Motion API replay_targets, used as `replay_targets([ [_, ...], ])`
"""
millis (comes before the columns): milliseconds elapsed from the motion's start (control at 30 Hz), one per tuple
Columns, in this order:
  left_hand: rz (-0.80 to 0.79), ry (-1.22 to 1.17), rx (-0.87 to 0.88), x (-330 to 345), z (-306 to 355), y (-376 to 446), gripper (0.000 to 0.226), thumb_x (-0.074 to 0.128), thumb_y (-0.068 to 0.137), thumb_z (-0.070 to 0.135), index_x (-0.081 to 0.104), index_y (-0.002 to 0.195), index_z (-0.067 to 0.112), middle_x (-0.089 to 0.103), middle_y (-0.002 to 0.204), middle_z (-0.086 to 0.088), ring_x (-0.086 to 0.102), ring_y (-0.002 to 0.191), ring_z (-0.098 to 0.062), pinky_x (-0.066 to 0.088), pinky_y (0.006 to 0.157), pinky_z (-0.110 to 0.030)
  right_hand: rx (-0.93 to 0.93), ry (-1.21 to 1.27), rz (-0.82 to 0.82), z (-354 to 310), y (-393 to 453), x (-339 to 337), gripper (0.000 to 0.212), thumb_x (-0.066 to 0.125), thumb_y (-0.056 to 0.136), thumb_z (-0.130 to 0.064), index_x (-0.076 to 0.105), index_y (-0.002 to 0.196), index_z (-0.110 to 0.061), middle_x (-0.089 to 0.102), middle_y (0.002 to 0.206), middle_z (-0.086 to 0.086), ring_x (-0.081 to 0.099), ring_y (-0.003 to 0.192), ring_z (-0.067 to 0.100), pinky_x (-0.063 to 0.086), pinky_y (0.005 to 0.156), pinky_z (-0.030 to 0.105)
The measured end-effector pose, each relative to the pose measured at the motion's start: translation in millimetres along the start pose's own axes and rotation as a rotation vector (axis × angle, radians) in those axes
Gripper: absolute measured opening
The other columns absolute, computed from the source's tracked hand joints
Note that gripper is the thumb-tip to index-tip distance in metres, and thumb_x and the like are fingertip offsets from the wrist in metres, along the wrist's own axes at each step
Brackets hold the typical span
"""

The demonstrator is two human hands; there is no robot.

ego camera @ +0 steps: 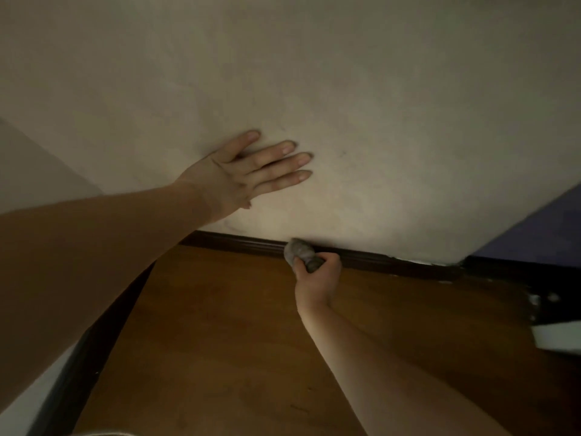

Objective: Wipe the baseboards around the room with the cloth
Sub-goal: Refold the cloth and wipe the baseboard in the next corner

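Note:
A dark brown baseboard (239,242) runs along the foot of the beige wall (377,121), above the wooden floor. My right hand (317,280) grips a bunched grey cloth (300,251) and holds it against the baseboard near the middle of the view. My left hand (248,171) lies flat on the wall above, fingers straight and spread, palm on the plaster.
The wooden floor (235,341) stretches toward me. A second dark baseboard (85,357) runs down the left wall from the corner. At the right, a purple-blue surface (540,234) meets the wall, with a chipped black piece and a white object (559,338) below it.

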State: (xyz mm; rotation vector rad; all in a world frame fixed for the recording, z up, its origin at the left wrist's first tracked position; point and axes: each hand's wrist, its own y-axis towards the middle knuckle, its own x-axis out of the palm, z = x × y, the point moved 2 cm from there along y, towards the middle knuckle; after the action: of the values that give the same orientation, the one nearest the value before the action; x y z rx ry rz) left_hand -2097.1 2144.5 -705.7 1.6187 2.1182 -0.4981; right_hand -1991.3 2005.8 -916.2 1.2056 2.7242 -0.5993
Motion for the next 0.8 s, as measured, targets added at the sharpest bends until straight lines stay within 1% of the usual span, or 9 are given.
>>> replay_targets([
  [100, 0.039, 0.084, -0.013, 2.3, 2.6, -1.0, 0.128, 0.060, 0.075, 0.075, -0.017, 0.156, 0.014, -0.026, 0.162, -0.016, -0.027, 0.147, -0.039, -0.014, 0.117, -0.060, -0.042, -0.064, 0.038, 2.3, 9.3, -45.2, 0.031, 0.076, 0.086, -0.017, 0.048, 0.100, -0.017, 0.050, 0.110, 0.002, 0.055, 0.089, 0.014, 0.047, 0.071, 0.016],
  [167, 0.073, 0.115, -0.029, 4.8, 3.0, -1.4, 0.125, 0.060, 0.077, 0.073, -0.016, 0.156, 0.013, -0.025, 0.162, -0.016, -0.026, 0.148, -0.039, -0.014, 0.118, -0.060, -0.078, -0.115, 0.081, 4.6, 17.5, -75.1, 0.031, 0.077, 0.085, -0.018, 0.050, 0.101, -0.016, 0.052, 0.109, 0.003, 0.056, 0.092, 0.016, 0.049, 0.078, 0.025],
  [233, 0.122, 0.139, -0.045, 10.2, 3.9, -3.1, 0.124, 0.062, 0.077, 0.070, -0.011, 0.158, 0.012, -0.019, 0.164, -0.015, -0.020, 0.150, -0.037, -0.012, 0.119, -0.059, -0.121, -0.163, 0.109, 7.0, 26.3, -104.2, 0.030, 0.076, 0.086, -0.020, 0.050, 0.101, -0.018, 0.052, 0.108, 0.000, 0.056, 0.094, 0.016, 0.049, 0.081, 0.028],
  [300, 0.198, 0.168, -0.028, 17.3, 3.5, -2.7, 0.123, 0.066, 0.075, 0.068, -0.004, 0.159, 0.012, -0.010, 0.166, -0.014, -0.012, 0.152, -0.037, -0.009, 0.119, -0.060, -0.143, -0.210, 0.139, 12.0, 35.1, -131.4, 0.031, 0.075, 0.087, -0.022, 0.049, 0.102, -0.021, 0.050, 0.107, -0.004, 0.055, 0.095, 0.015, 0.048, 0.081, 0.028],
  [467, 0.313, 0.016, -0.010, 43.1, 4.9, 2.8, 0.120, 0.079, 0.064, 0.056, 0.015, 0.160, 0.018, 0.010, 0.167, -0.007, 0.003, 0.154, -0.033, -0.007, 0.121, -0.057, -0.120, -0.272, 0.278, 31.2, 51.1, -200.0, 0.031, 0.075, 0.087, -0.018, 0.052, 0.107, -0.018, 0.051, 0.112, -0.003, 0.058, 0.100, 0.016, 0.051, 0.077, 0.022],
  [533, 0.285, -0.004, -0.014, 62.3, 7.2, 4.7, 0.111, 0.073, 0.069, 0.060, 0.019, 0.159, 0.022, 0.013, 0.167, -0.006, 0.008, 0.153, -0.034, -0.004, 0.120, -0.059, -0.136, -0.311, 0.276, 34.4, 57.6, -219.5, 0.031, 0.075, 0.086, -0.017, 0.051, 0.105, -0.020, 0.051, 0.111, -0.003, 0.057, 0.100, 0.016, 0.046, 0.071, 0.016],
  [567, 0.253, 0.008, -0.019, 72.5, 9.0, 6.8, 0.107, 0.067, 0.073, 0.066, 0.020, 0.159, 0.025, 0.013, 0.167, -0.005, 0.009, 0.153, -0.034, -0.002, 0.120, -0.061, -0.152, -0.331, 0.263, 35.0, 60.7, -226.3, 0.031, 0.076, 0.086, -0.016, 0.051, 0.104, -0.020, 0.053, 0.111, -0.001, 0.057, 0.099, 0.016, 0.044, 0.071, 0.017],
  [633, 0.108, -0.010, 0.010, 95.6, 10.0, 9.5, 0.111, 0.064, 0.069, 0.077, 0.018, 0.159, 0.029, 0.013, 0.167, -0.004, 0.009, 0.153, -0.037, 0.001, 0.118, -0.064, -0.173, -0.357, 0.257, 38.1, 66.0, -236.8, 0.030, 0.077, 0.085, -0.014, 0.054, 0.105, -0.015, 0.056, 0.111, 0.005, 0.056, 0.099, 0.018, 0.044, 0.076, 0.024],
  [800, -0.042, -0.124, 0.161, 132.4, 18.0, 18.7, 0.112, 0.067, 0.065, 0.064, 0.016, 0.159, 0.031, 0.012, 0.167, -0.004, 0.009, 0.152, -0.039, 0.007, 0.115, -0.069, -0.068, -0.301, 0.418, 45.8, 71.5, -269.9, 0.039, 0.076, 0.085, -0.015, 0.056, 0.118, -0.007, 0.061, 0.122, 0.013, 0.062, 0.111, 0.026, 0.049, 0.085, 0.028],
])
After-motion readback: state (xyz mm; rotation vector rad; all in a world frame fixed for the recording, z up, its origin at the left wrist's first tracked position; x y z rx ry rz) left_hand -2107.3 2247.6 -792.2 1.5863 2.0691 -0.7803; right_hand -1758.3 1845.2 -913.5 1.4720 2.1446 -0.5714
